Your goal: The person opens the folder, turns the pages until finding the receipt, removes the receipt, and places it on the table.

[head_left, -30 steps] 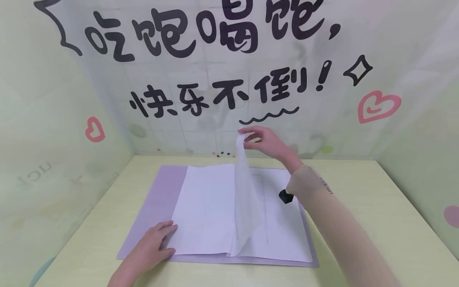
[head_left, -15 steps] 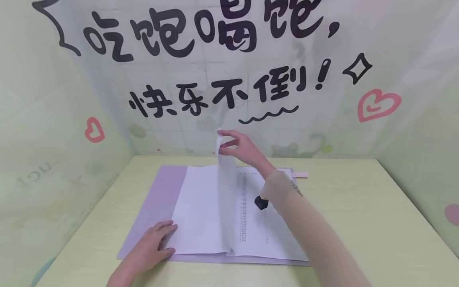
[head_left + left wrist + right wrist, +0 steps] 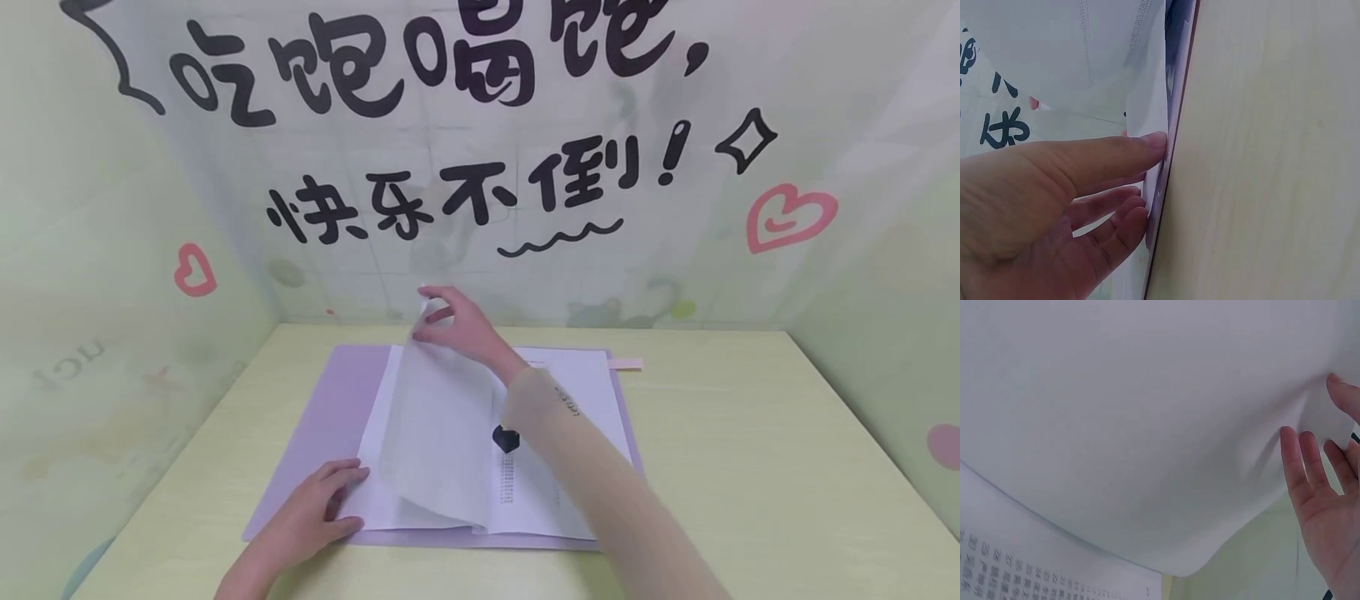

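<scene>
A book (image 3: 345, 400) with a purple cover lies spread on the table, its inner leaves white. My right hand (image 3: 459, 325) pinches the top outer corner of a thin page (image 3: 442, 417), which stands raised and bowed over the left side. In the right wrist view that page (image 3: 1147, 425) fills most of the picture, with the right hand's fingers (image 3: 1294, 462) against it. My left hand (image 3: 307, 508) rests at the lower left of the book. The left wrist view has its thumb (image 3: 1129, 156) touching the pages' lower edge. Printed text (image 3: 1022, 569) shows on the leaf beneath.
A pink tab (image 3: 627, 363) sticks out past the book's right edge. The light wood table (image 3: 750, 458) is bounded by printed fabric walls (image 3: 480, 283) at the back and both sides. A small black object (image 3: 506, 438) hangs below the right sleeve.
My right hand has carried the page leftward across the spine and slightly lower, uncovering printed text and the pink tab on the right. The left hand stays where it was.
</scene>
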A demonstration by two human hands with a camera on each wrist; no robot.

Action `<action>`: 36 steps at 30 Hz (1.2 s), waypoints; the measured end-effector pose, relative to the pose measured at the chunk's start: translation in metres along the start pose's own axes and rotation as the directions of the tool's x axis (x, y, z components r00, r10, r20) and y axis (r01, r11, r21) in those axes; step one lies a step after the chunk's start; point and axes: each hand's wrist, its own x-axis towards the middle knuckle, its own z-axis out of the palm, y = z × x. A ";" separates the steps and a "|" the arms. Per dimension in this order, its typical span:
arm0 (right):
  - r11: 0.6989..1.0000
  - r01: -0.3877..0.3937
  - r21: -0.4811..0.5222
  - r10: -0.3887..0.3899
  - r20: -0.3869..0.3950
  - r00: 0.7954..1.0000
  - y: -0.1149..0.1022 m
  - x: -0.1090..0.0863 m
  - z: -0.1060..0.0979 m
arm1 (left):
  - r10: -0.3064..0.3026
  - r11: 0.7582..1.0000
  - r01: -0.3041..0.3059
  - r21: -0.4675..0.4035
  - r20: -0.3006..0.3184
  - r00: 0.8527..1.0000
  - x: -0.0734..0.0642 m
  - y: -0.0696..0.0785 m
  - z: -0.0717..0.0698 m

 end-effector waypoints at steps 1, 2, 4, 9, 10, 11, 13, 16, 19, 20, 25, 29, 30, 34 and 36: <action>1.000 0.008 -0.011 -0.008 0.006 1.000 0.001 0.001 0.004 | 0.003 1.000 -0.003 0.002 -0.001 1.000 0.000 0.000 0.000; 1.000 0.014 -0.028 -0.014 0.011 1.000 0.002 0.001 0.008 | 0.000 1.000 0.000 -0.001 -0.002 1.000 0.000 0.000 0.000; 0.999 0.020 -0.039 -0.018 0.029 0.999 0.004 0.001 0.016 | 0.009 1.000 -0.009 0.000 -0.004 1.000 0.000 0.000 0.000; 0.999 0.004 -0.039 0.000 0.087 0.996 0.011 0.000 0.033 | 0.007 1.000 -0.007 -0.008 0.005 1.000 0.000 -0.001 -0.001; 0.999 0.002 -0.040 0.002 0.098 0.995 0.012 0.000 0.035 | 0.007 1.000 -0.007 -0.009 0.009 1.000 0.000 -0.001 -0.002; 0.999 -0.001 -0.042 0.005 0.108 0.994 0.013 0.000 0.038 | 0.007 1.000 -0.006 -0.012 0.012 1.000 0.000 -0.001 -0.002; 0.999 -0.001 -0.052 0.008 0.122 0.992 0.017 0.000 0.042 | 0.015 1.000 -0.015 -0.017 0.011 1.000 0.000 -0.003 -0.003; 0.998 -0.001 -0.062 0.010 0.134 0.991 0.023 0.001 0.049 | 0.038 0.999 -0.038 -0.023 -0.005 0.999 -0.001 -0.005 -0.002; 0.996 -0.012 -0.089 0.024 0.134 0.991 0.032 0.000 0.056 | 0.071 0.994 -0.072 -0.079 -0.016 0.997 -0.001 -0.008 -0.001; 0.995 -0.017 -0.098 0.030 0.133 0.991 0.034 0.000 0.058 | 0.085 0.992 -0.087 -0.097 -0.020 0.996 -0.001 -0.009 0.000; 0.988 -0.025 -0.150 0.045 0.129 0.991 0.042 0.000 0.068 | 0.126 0.981 -0.131 -0.141 -0.049 0.991 -0.001 -0.011 0.002; 0.974 0.000 -0.228 0.039 0.166 0.985 0.047 0.001 0.073 | 0.067 0.990 -0.067 -0.127 -0.009 0.998 -0.002 -0.007 -0.001; 0.968 0.004 -0.250 0.041 0.178 0.983 0.048 0.000 0.074 | 0.041 0.992 -0.040 -0.122 0.011 0.999 -0.002 -0.005 -0.002; 0.948 0.016 -0.319 0.056 0.213 0.975 0.054 -0.001 0.077 | -0.035 0.991 0.043 -0.126 0.062 0.997 -0.001 0.000 -0.006; 0.941 0.017 -0.339 0.063 0.223 0.973 0.055 -0.001 0.079 | -0.048 0.989 0.056 -0.136 0.064 0.997 0.000 0.001 -0.006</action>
